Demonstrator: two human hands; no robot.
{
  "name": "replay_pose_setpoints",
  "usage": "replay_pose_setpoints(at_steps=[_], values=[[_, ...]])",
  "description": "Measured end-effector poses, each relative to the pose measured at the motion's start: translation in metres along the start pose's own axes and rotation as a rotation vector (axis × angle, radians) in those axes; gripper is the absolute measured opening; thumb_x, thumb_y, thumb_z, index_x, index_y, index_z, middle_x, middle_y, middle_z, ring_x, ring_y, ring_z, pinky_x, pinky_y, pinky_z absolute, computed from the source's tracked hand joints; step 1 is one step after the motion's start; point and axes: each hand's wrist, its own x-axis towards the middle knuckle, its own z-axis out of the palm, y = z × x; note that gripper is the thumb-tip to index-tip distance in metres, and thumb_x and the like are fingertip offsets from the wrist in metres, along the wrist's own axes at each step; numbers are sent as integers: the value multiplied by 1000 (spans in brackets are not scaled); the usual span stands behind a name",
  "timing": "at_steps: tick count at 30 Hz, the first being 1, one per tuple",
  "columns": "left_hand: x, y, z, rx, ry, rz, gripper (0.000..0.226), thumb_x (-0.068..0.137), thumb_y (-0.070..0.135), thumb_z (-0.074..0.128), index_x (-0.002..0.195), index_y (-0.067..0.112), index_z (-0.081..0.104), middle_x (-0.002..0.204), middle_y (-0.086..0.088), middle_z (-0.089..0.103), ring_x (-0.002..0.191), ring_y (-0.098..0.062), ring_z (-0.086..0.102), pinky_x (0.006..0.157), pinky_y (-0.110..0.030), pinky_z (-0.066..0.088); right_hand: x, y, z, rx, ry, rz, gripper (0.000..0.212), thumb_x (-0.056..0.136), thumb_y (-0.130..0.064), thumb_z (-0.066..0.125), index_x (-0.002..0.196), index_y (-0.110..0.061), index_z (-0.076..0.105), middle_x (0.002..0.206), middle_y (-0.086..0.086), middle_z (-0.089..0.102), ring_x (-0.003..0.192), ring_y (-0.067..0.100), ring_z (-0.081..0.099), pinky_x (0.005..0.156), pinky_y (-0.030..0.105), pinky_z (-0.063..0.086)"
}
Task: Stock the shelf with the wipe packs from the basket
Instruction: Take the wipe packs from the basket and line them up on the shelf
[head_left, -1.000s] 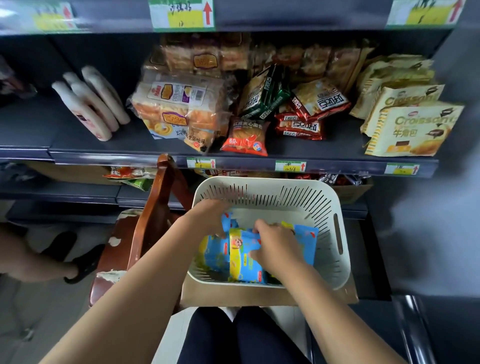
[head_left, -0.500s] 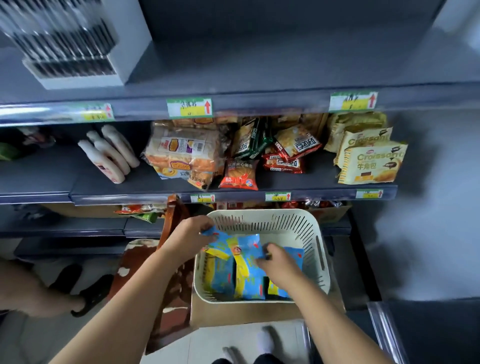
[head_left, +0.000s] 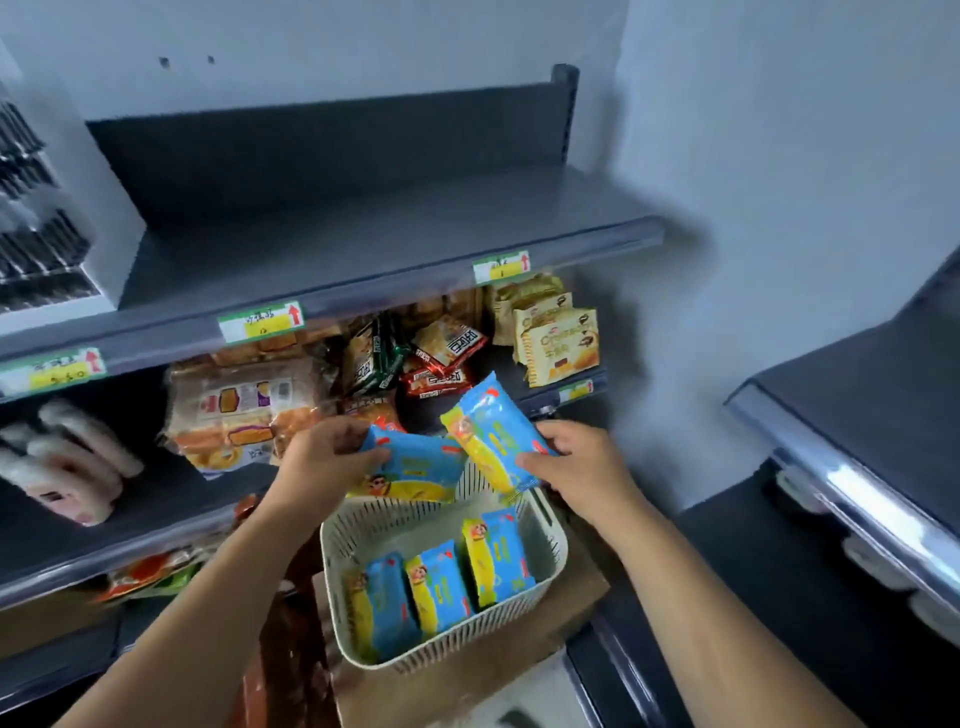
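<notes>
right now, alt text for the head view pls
Both hands lift blue-and-yellow wipe packs above a white basket: the left hand holds one pack, the right hand another. Three packs remain in the basket, below a bare grey top shelf.

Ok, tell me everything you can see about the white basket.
The basket is off-white plastic with slotted walls and rounded corners, open at the top. It sits tilted on a brown cardboard box below the shelves. Three blue and yellow wipe packs stand upright in a row inside it. Neither hand touches it: the left hand and right hand each hold a pack above its far rim.
</notes>
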Motion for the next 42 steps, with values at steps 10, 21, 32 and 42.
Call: replay_pose_setpoints(at_steps=[10, 21, 32, 42], values=[[-50, 80, 74, -343, -309, 124, 12, 85, -2, 75, 92, 6, 69, 88, -12, 78, 80, -26, 74, 75, -37, 60, -119, 1, -113, -71, 341, -102, 23, 94, -15, 67, 113, -28, 70, 99, -6, 70, 80, 6, 62, 79, 35, 53], [-141, 214, 227, -423, -679, 273, 22, 81, -9, 75, 81, 11, 66, 74, -2, 77, 65, -11, 74, 55, -22, 58, -287, 0, -251, -96, 768, -127, 25, 99, -9, 61, 115, -25, 71, 104, -6, 72, 85, 12, 64, 79, 28, 49], [-271, 323, 367, -474, -967, 281, 19, 84, -2, 78, 101, -1, 71, 95, -12, 80, 85, -25, 78, 72, -35, 65, -437, 16, -374, -164, 1066, -48, 23, 100, -19, 60, 118, -29, 71, 105, -4, 72, 81, 18, 65, 70, 31, 53], [-334, 344, 479, -500, -1017, 99, 29, 79, -1, 83, 106, 1, 72, 100, -13, 79, 92, -29, 77, 79, -40, 63, -502, 50, -435, -260, 1087, 9, 24, 100, -14, 60, 105, -36, 68, 62, -17, 60, 45, 1, 45, 45, 14, 35]])
